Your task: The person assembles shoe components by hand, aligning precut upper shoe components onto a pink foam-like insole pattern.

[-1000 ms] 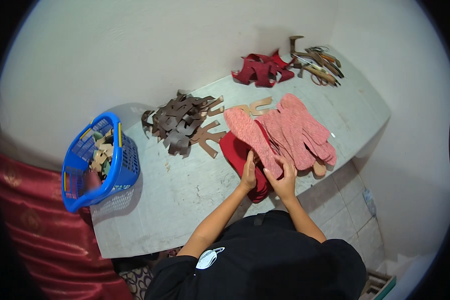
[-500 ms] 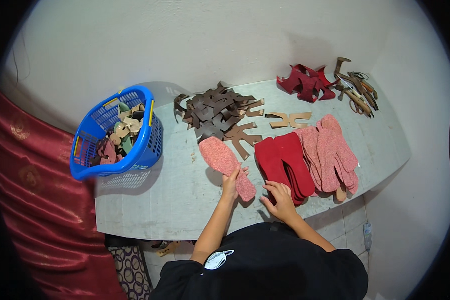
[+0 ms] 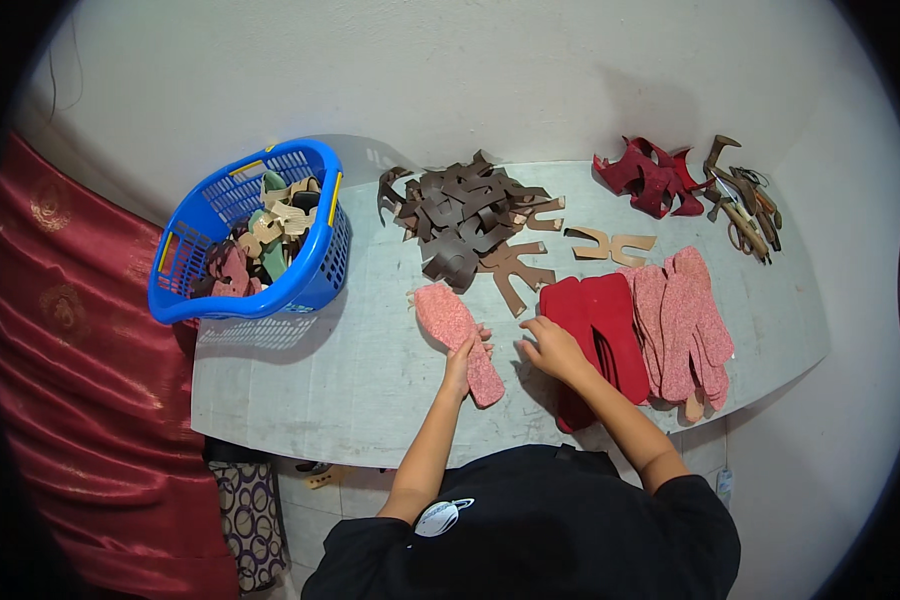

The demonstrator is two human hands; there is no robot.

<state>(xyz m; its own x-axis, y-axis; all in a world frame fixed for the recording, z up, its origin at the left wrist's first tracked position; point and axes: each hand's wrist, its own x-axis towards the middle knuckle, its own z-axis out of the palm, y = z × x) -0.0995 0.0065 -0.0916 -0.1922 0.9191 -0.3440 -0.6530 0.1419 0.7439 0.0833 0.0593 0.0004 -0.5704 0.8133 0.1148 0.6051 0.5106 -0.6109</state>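
Centre of the frame: a speckled pink sole (image 3: pixel 457 340) lies flat on the grey table (image 3: pixel 300 390), angled toward lower right. The left hand (image 3: pixel 467 355) rests on its lower half, fingers curled over the edge. Just right, the right hand (image 3: pixel 553 348) lies open, palm down, touching the stack of red soles (image 3: pixel 600 330). Further right, pink soles (image 3: pixel 682 318) overlap. Above, dark brown strap pieces (image 3: pixel 460 215) are heaped; upper left, a blue basket (image 3: pixel 255 235) holds scraps.

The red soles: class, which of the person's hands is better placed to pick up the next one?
Probably the right hand: it rests at the edge of the red soles, while the left hand lies on the pink speckled sole, apart from them.
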